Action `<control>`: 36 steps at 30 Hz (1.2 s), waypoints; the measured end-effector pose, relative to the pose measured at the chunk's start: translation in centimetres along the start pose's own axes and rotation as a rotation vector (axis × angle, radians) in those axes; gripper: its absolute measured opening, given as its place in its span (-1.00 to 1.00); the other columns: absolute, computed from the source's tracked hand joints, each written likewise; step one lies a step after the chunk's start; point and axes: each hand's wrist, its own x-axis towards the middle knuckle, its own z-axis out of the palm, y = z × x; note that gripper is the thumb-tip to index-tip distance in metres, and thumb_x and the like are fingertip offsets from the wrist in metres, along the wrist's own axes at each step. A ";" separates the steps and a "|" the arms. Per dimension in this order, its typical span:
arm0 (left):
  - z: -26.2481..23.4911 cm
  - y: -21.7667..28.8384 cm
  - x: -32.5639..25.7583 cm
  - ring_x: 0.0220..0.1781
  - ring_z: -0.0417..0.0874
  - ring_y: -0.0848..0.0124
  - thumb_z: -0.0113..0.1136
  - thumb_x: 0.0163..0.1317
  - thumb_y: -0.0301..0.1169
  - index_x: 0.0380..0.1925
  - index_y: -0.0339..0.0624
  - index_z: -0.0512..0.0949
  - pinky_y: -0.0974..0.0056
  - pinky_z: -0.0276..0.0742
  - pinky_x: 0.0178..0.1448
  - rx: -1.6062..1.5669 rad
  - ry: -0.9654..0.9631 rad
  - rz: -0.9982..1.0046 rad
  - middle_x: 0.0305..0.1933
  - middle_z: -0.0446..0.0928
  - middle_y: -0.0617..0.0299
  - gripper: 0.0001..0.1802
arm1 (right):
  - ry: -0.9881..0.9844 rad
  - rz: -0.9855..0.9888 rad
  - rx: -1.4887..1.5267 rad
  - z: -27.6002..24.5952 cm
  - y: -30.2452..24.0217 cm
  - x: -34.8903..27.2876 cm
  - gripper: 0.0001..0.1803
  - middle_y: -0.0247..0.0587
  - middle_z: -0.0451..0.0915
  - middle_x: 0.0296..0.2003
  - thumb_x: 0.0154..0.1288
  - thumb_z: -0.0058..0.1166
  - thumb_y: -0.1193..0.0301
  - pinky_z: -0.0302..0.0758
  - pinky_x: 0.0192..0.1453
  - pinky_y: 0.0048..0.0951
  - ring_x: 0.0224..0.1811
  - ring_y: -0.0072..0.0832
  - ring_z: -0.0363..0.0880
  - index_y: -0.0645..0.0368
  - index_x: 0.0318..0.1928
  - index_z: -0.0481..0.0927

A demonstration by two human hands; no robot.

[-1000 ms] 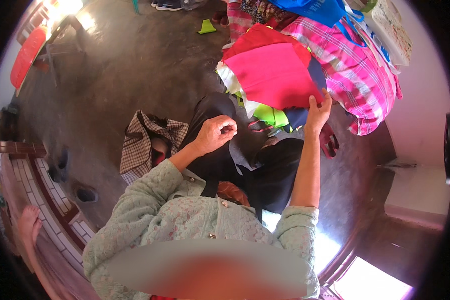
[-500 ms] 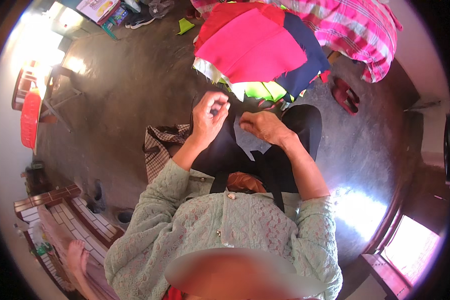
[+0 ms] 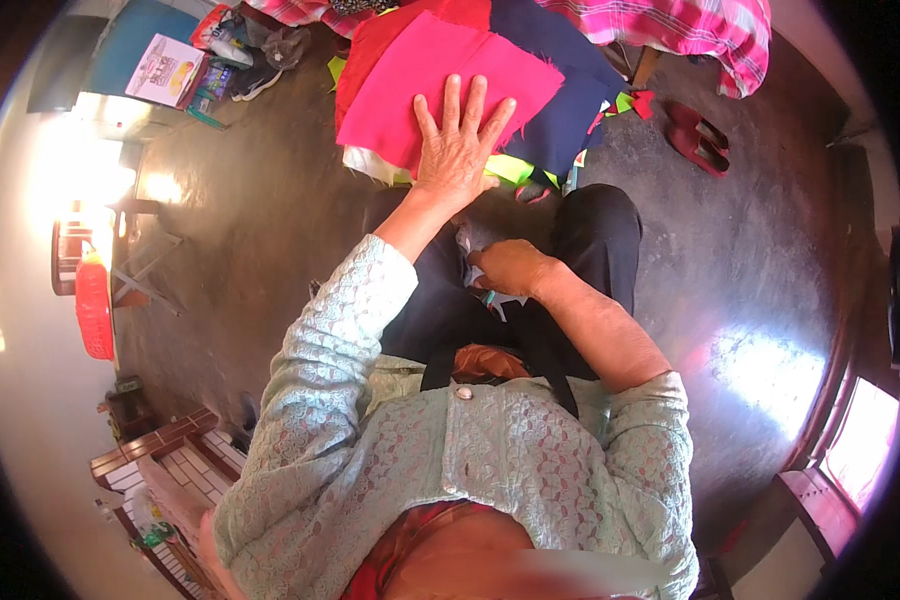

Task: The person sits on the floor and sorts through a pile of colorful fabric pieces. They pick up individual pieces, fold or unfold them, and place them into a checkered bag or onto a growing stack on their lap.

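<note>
My left hand (image 3: 455, 150) reaches forward with its fingers spread, over the near part of a bright pink cloth piece (image 3: 400, 95). That piece tops a pile of fabric, with dark navy cloth (image 3: 555, 125) on the right, red cloth behind, and white and neon yellow-green cloth (image 3: 510, 170) showing under the near edge. Between my dark-trousered knees, my right hand (image 3: 515, 268) is closed, its fingers curled inward and partly hidden. Small pale and teal bits show beside its fingertips; what they belong to is too small to tell.
A pink checked cloth (image 3: 670, 35) drapes over something at the back. Dark red shoes (image 3: 698, 138) lie on the floor at the right. Red and green scraps (image 3: 638, 102) lie near the pile. Boxes (image 3: 166, 70) and bags stand at the far left; a tiled brick ledge (image 3: 160, 445) is lower left.
My left hand has moved forward from above my lap and spread over the pink cloth. My right hand has lowered slightly between my knees. The whole view has shifted.
</note>
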 end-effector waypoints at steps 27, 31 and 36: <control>-3.1 -4.8 -5.0 0.49 -0.04 0.04 0.43 -0.18 -0.23 0.32 0.15 0.23 -0.16 -0.11 0.45 -0.536 0.242 -0.113 0.47 -0.03 0.07 -0.04 | 0.189 -0.028 0.028 -0.4 3.0 -0.2 -0.57 0.09 0.59 -0.14 0.21 0.08 0.19 0.44 -0.01 -0.03 -0.07 0.03 0.54 0.16 0.02 0.49; 0.6 -11.2 -15.2 0.25 0.39 0.07 0.33 -0.01 -0.20 0.08 -0.07 0.45 0.03 0.27 0.29 -0.611 0.284 -0.507 0.27 0.33 0.02 -0.40 | 0.245 -0.123 0.082 0.5 3.8 -0.2 -0.57 0.13 0.57 -0.12 0.22 0.10 0.24 0.43 0.01 -0.04 -0.04 0.05 0.52 0.24 0.03 0.48; 6.2 -15.3 -33.4 0.14 0.49 0.07 0.29 0.09 -0.26 0.08 -0.12 0.45 0.12 0.47 0.12 -0.543 -0.140 -0.965 0.19 0.41 0.02 -0.47 | 0.179 -0.093 0.124 0.2 2.7 -0.2 -0.59 0.18 0.56 -0.12 0.24 0.07 0.30 0.43 0.00 -0.09 -0.03 0.08 0.50 0.27 0.03 0.46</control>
